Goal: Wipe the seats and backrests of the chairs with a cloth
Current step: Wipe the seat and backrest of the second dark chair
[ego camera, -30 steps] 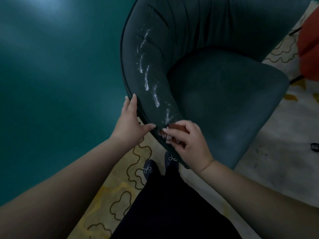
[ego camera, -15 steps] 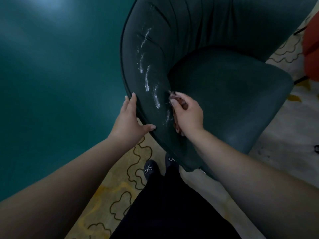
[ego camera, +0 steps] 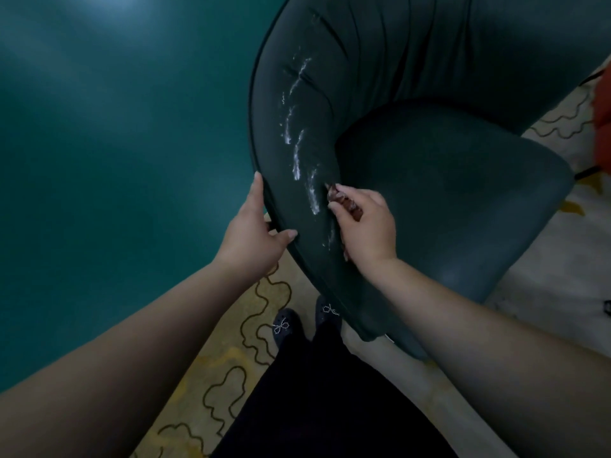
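Cream rug with squiggly brown line pattern point(ego camera: 264, 312) is lying under everything, teal wall or panel filling the left side. Right hand point(ego camera: 367, 226) is gripping a small bunched reddish-brown cloth point(ego camera: 345, 203), fingers curled round it, pressing it against the inner face of the curved backrest point(ego camera: 330, 104) of the dark green upholstered tub chair point(ego camera: 463, 180), just beside the lowest of the white streaky smears point(ego camera: 297, 143) running up the padding. Cloth is mostly hidden in the fist, only a wad poking out. Left hand point(ego camera: 251, 239) is holding the backrest's outer rim, fingers straight along the back, thumb hooked over the top edge, probably bracing the chair so it is not swivelling or sliding under the wiping pressure. Seat cushion point(ego camera: 463, 200) is sitting right of the wiping hand, untouched for now. Person's black dress and dark shoes with sparkly bows point(ego camera: 282, 325) are showing below. Orange-red object point(ego camera: 603, 120) at right edge, unclear what.
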`<state>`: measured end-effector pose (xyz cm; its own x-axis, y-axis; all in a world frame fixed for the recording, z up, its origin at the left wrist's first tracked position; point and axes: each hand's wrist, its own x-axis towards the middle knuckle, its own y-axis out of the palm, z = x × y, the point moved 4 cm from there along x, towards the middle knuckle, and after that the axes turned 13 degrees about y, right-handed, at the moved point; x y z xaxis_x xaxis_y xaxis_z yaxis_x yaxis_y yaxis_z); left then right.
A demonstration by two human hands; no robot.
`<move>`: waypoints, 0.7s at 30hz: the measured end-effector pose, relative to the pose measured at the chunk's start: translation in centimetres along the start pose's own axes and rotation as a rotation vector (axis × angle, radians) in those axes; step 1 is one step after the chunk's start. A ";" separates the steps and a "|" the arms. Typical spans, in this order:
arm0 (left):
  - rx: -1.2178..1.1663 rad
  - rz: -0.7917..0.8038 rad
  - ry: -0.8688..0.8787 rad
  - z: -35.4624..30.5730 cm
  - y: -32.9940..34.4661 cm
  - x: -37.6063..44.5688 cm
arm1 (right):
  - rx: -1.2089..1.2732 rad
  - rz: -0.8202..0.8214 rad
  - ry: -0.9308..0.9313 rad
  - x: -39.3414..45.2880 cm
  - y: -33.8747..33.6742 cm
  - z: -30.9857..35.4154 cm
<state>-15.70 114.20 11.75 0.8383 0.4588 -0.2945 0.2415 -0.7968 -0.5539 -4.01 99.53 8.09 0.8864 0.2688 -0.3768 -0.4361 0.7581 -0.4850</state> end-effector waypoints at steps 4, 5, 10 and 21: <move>0.010 0.000 -0.024 0.0 -0.2 0.1 | -0.062 0.059 -0.136 -4.2 -1.7 -1.9; 0.012 0.000 -0.025 0.0 -0.1 0.1 | -0.073 0.055 -0.158 -4.8 -2.0 -2.4; 0.008 -0.005 -0.044 0.1 -0.1 0.3 | 0.133 -0.075 0.164 1.2 -1.3 -1.6; 0.049 0.013 -0.028 -0.1 0.1 0.4 | 0.033 0.118 -0.026 -2.8 -2.7 -2.8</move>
<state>-15.23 114.26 11.66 0.8270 0.4601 -0.3231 0.2060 -0.7827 -0.5874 -5.73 95.04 8.22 0.8331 0.3725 -0.4089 -0.5328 0.7390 -0.4123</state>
